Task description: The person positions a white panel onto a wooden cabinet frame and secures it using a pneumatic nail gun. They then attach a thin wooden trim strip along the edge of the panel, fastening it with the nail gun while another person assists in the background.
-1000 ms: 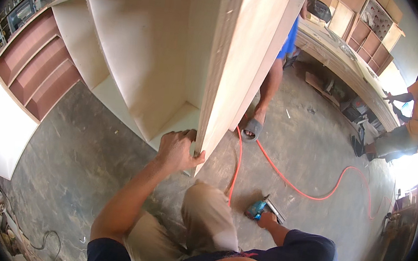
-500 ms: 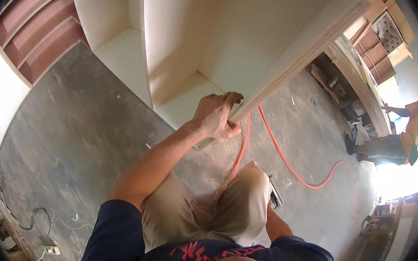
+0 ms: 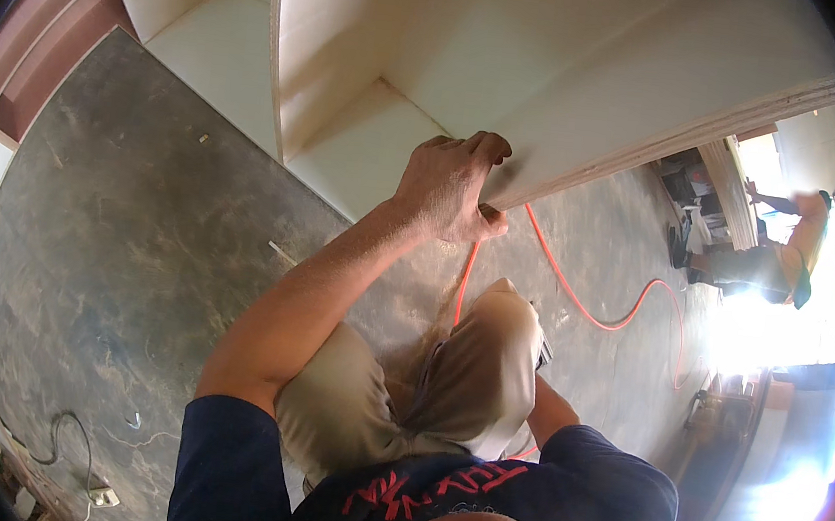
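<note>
My left hand (image 3: 453, 186) is closed round the near lower corner of a large pale cabinet (image 3: 346, 168), with its fingers over the inner face and the thumb at the outer edge. The cabinet's open compartments face me, and its raw wooden panel edge (image 3: 690, 141) runs off to the upper right. My right forearm (image 3: 552, 412) passes beside my right knee, which hides that hand. Just past the knee shows a small part of a dark and metallic tool (image 3: 544, 351); most of it is hidden.
An orange hose (image 3: 574, 306) curves over the concrete floor (image 3: 139, 234) to the right. Brown shelving (image 3: 47, 34) stands far left. Another person (image 3: 764, 264) works at a bench (image 3: 730, 195) on the right. A cable with an outlet box (image 3: 103, 497) lies at lower left.
My view has turned, so the cabinet's panel edge now slants flatter across the upper right. My left hand keeps its hold on the corner. Less of the tool by my right knee shows.
</note>
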### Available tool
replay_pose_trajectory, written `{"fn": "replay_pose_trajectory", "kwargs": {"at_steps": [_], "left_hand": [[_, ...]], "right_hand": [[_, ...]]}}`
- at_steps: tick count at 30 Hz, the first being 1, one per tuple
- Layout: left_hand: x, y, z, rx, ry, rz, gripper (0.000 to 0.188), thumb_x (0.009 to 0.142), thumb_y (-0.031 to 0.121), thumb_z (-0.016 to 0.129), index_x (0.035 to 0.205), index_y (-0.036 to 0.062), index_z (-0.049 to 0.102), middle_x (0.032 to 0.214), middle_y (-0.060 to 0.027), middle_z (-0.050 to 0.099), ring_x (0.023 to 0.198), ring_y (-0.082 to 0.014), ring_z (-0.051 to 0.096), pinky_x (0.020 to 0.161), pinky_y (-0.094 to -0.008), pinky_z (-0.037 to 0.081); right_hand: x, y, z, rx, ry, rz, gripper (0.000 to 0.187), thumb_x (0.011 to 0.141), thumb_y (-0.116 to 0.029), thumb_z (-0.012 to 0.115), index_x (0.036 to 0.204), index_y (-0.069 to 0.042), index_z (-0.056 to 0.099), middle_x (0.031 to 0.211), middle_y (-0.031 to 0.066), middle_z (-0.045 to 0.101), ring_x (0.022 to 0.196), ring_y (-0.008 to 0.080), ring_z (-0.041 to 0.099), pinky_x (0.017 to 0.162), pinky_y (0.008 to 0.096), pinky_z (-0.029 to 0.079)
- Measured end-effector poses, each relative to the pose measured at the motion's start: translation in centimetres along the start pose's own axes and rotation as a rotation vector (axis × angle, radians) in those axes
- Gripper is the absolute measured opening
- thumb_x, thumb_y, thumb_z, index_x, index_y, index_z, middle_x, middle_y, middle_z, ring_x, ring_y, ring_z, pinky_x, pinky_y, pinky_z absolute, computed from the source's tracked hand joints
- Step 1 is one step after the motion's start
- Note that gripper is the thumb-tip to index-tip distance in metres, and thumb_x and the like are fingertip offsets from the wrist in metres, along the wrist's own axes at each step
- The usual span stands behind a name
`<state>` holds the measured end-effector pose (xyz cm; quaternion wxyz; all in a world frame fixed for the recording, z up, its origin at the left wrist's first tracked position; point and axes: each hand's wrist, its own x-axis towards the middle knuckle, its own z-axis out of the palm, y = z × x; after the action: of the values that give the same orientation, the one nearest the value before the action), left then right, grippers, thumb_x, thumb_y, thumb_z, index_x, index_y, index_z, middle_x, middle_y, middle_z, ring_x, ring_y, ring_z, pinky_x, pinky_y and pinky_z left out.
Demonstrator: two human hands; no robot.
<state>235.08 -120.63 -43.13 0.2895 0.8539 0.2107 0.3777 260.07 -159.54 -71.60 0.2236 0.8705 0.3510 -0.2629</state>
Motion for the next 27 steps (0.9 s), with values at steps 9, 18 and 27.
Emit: {"fn": "replay_pose_trajectory", "kwargs": {"at_steps": [9, 18, 27], "left_hand": [[-0.1, 0.2, -0.2, -0.028, 0.022, -0.006, 0.052, 0.062, 0.026, 0.078, 0.106, 0.0063, 0.060, 0.100, -0.0085, 0.070, 0.085, -0.0287, 0.071, 0.080, -0.0406, 0.056], [0.8, 1.6, -1.8, -0.020, 0.255, 0.017, 0.040, 0.066, 0.025, 0.076, 0.098, 0.0072, 0.060, 0.089, -0.0084, 0.070, 0.078, -0.0285, 0.071, 0.069, -0.0398, 0.056], [1.1, 4.4, -1.9, -0.039, 0.429, 0.045, 0.049, 0.079, 0.037, 0.080, 0.108, 0.0041, 0.058, 0.095, -0.0096, 0.068, 0.081, -0.0272, 0.070, 0.070, -0.0393, 0.057]], "right_hand": [[-0.7, -0.4, 1.1, 0.012, 0.003, -0.005, 0.048, 0.083, -0.032, 0.068, 0.117, 0.002, 0.063, 0.121, 0.0228, 0.065, 0.115, 0.0382, 0.062, 0.096, 0.0468, 0.051], [1.0, -0.1, 0.7, 0.010, 0.041, -0.009, 0.050, 0.083, -0.031, 0.068, 0.119, 0.003, 0.060, 0.121, 0.0236, 0.064, 0.115, 0.0391, 0.061, 0.096, 0.0476, 0.051], [1.9, 3.2, 4.3, 0.013, 0.142, -0.027, 0.051, 0.083, -0.030, 0.068, 0.120, 0.004, 0.058, 0.121, 0.0245, 0.062, 0.115, 0.0399, 0.060, 0.096, 0.0484, 0.050]]}}
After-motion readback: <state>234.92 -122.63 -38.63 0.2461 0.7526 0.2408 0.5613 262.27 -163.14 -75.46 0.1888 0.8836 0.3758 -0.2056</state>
